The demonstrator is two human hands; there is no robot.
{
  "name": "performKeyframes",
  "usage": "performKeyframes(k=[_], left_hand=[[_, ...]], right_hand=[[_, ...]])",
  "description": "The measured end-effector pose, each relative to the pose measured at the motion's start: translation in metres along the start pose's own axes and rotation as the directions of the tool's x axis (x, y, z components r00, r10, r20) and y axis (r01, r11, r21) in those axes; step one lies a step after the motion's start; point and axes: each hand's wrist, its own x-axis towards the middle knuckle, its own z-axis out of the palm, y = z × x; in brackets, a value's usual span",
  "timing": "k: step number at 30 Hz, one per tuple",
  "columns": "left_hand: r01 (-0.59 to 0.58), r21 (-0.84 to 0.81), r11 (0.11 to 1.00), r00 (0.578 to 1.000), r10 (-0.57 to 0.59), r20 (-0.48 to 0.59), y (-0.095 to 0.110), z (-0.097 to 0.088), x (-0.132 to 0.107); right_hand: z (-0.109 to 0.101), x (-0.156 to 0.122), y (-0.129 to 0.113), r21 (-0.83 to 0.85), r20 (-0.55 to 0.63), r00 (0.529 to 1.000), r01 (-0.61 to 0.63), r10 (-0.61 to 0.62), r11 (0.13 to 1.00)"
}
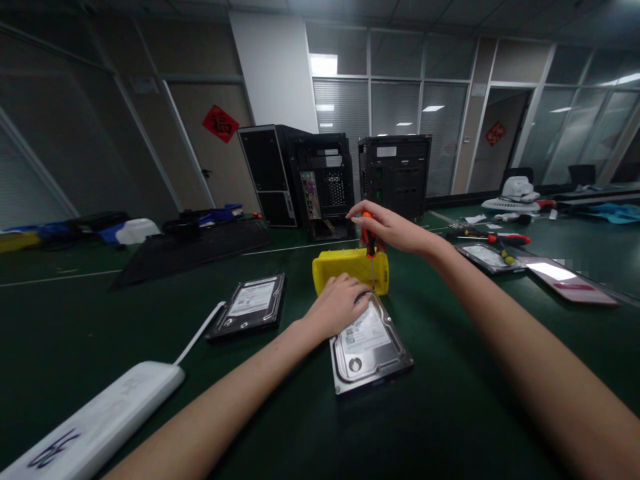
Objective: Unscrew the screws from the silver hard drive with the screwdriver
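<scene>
A silver hard drive (370, 347) lies label up on the green table in front of me. My left hand (340, 303) rests on its far left part, fingers laid over the top cover. My right hand (385, 227) is closed round the orange and black handle of a screwdriver (370, 243). The screwdriver stands upright, its shaft pointing down at the drive's far edge; whether the tip sits in a screw is too small to tell. Just behind the drive is a yellow plastic bin (335, 267), partly hidden by my hands.
Left of my hands lies another hard drive (253, 303), with a white power strip (110, 420) nearer me. Black computer cases (325, 180) stand at the back. To the right are a third hard drive (490, 257), pliers (510, 239) and a pink phone-like slab (570, 280).
</scene>
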Motion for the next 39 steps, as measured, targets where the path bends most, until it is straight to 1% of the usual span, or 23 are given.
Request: performKeyframes(k=[5, 10, 12, 17, 22, 28, 34, 39], left_hand=[[-0.003, 0.004, 1.000, 1.000, 0.003, -0.002, -0.0003, 0.0012, -0.0005], [-0.010, 0.014, 1.000, 1.000, 0.010, -0.001, -0.0005, 0.0010, -0.0004], [-0.010, 0.014, 1.000, 1.000, 0.010, -0.001, -0.0004, 0.0008, -0.0003], [-0.011, 0.003, 1.000, 1.000, 0.011, 0.004, -0.0002, 0.0005, -0.0010], [0.002, -0.006, 1.000, 1.000, -0.002, 0.009, 0.0005, 0.0005, -0.0012], [-0.001, -0.004, 1.000, 1.000, 0.001, 0.012, -0.0001, 0.0011, -0.0007], [-0.004, -0.002, 1.000, 1.000, 0.004, 0.006, -0.0003, 0.0013, -0.0008], [-0.008, -0.010, 1.000, 1.000, 0.008, 0.006, 0.0006, 0.0002, -0.0006]], right_hand=[[-0.0005, -0.0007, -0.0003, -0.010, -0.008, 1.000, -0.024, 0.024, 1.000], [0.0003, -0.0039, -0.0015, 0.088, 0.031, 0.998, -0.055, 0.052, 0.995], [-0.0002, -0.0042, -0.0001, 0.090, 0.032, 0.998, -0.054, 0.051, 0.994], [-0.0022, -0.0014, 0.0045, 0.007, -0.015, 0.999, -0.039, 0.039, 0.999], [-0.0011, -0.0014, 0.0045, -0.041, -0.025, 1.000, -0.020, 0.019, 0.999], [0.0000, -0.0044, 0.0035, -0.201, -0.071, 0.996, 0.035, -0.050, 0.979], [-0.0005, -0.0051, -0.0010, -0.142, -0.038, 0.999, 0.026, -0.032, 0.990], [0.0007, -0.0061, -0.0002, -0.235, -0.056, 0.997, 0.032, -0.046, 0.972]])
